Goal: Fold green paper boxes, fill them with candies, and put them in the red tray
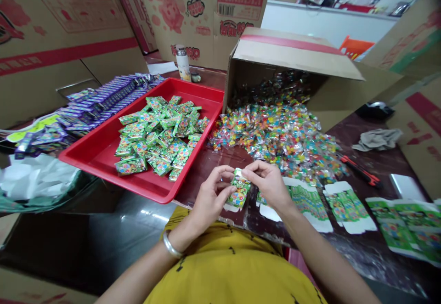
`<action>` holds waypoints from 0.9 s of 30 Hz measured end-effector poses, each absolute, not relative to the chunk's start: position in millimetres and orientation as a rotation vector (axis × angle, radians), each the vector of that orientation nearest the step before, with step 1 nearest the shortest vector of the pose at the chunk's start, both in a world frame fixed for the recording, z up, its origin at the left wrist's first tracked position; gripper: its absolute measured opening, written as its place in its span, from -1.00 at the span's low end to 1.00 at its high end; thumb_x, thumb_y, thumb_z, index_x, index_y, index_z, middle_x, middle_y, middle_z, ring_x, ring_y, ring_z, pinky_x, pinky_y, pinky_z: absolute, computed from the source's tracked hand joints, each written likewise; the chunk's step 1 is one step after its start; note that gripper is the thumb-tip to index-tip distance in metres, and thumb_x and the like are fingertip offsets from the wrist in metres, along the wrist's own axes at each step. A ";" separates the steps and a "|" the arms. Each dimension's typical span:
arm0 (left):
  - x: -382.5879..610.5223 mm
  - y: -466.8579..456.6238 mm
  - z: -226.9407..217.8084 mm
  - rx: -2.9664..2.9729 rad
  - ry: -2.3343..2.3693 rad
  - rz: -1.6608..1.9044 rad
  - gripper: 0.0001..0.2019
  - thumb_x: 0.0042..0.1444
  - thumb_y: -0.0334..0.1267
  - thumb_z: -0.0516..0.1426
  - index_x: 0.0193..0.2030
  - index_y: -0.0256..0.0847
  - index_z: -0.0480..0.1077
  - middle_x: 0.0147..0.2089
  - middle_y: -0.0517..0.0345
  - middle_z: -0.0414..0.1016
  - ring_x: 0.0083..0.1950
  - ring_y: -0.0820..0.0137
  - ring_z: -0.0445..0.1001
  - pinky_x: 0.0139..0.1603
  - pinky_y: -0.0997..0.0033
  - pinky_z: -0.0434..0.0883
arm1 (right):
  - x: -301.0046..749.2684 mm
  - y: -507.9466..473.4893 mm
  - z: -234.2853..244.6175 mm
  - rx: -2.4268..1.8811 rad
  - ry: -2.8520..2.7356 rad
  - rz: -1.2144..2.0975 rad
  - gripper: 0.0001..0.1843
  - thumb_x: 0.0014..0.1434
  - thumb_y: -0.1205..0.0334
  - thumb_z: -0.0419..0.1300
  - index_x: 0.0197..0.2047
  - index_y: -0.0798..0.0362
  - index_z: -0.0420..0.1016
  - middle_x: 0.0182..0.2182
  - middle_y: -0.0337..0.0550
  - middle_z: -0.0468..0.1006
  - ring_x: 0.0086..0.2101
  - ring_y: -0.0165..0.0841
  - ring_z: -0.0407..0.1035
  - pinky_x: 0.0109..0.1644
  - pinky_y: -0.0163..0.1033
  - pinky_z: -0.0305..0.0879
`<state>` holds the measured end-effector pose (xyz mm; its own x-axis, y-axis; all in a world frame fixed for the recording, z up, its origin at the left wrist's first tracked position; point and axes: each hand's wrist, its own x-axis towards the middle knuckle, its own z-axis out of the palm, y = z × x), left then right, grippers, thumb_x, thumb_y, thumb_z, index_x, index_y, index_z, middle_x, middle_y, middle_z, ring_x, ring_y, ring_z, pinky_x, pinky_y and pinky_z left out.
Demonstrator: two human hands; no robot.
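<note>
Head view: a green carton (239,196), long axis pointing roughly forward, is pinched between the left hand (212,193) alongside and right hand (269,185) at its far end.

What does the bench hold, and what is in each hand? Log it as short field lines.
Left hand: holding a small green carton by its left side
Right hand: fingers at that carton's white top end
Red tray: filled green cartons or empty, cannot tell; a loose heap
Candy packets: piled inside and before the open cardboard box
Flattened green cartons: right of the hands
Purple packs: left of the tray, many in rows
</note>
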<state>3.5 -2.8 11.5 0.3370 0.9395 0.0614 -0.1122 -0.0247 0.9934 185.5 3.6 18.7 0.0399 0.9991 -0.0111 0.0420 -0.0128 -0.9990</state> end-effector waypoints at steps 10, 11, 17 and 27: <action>0.4 -1.5 11.6 1.243 0.884 0.979 -0.65 0.15 -0.33 0.19 0.10 -0.16 0.42 -0.02 0.07 0.51 -0.16 0.42 0.52 -0.12 0.47 0.47 | 187.4 -11.8 24.1 -1.219 -1.698 0.908 -0.70 0.16 0.06 0.32 -0.09 0.01 0.45 -0.08 -0.09 0.51 -0.09 -0.26 0.43 -0.06 -0.20 0.37; 0.1 -0.8 11.7 1.220 0.879 0.992 -0.69 0.15 -0.31 0.20 0.06 -0.18 0.42 -0.03 0.07 0.51 -0.15 0.41 0.52 -0.12 0.46 0.47 | 186.9 -15.5 23.8 -1.231 -1.785 0.879 -0.50 0.07 0.05 0.39 0.04 -0.02 0.39 0.00 -0.07 0.48 -0.03 -0.22 0.42 -0.01 -0.16 0.37; -3.6 8.2 9.8 1.189 0.903 0.990 -0.76 0.10 -0.27 0.25 -0.11 -0.21 0.35 -0.17 0.16 0.46 -0.21 0.46 0.47 -0.17 0.49 0.46 | 185.0 -20.5 29.1 -1.264 -2.119 0.691 -0.15 -0.02 0.14 0.44 0.28 -0.06 0.15 0.17 -0.02 0.36 0.15 -0.15 0.30 0.21 -0.04 0.27; -24.8 15.3 1.2 0.900 0.975 0.777 -0.47 0.01 -0.21 0.31 0.10 -0.18 0.25 -0.11 0.09 0.45 -0.18 0.34 0.50 -0.26 0.28 0.58 | 275.3 57.5 2.2 -1.764 -2.132 -0.052 -0.83 0.22 0.32 0.21 -0.12 -0.02 0.57 -0.11 -0.04 0.53 -0.05 -0.15 0.38 -0.10 -0.13 0.35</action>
<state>-24.8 15.3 1.2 0.3645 0.8638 -0.3477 -0.1462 0.4219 0.8948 275.3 57.5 2.2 -0.1462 0.9411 0.3049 0.9550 0.2147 -0.2048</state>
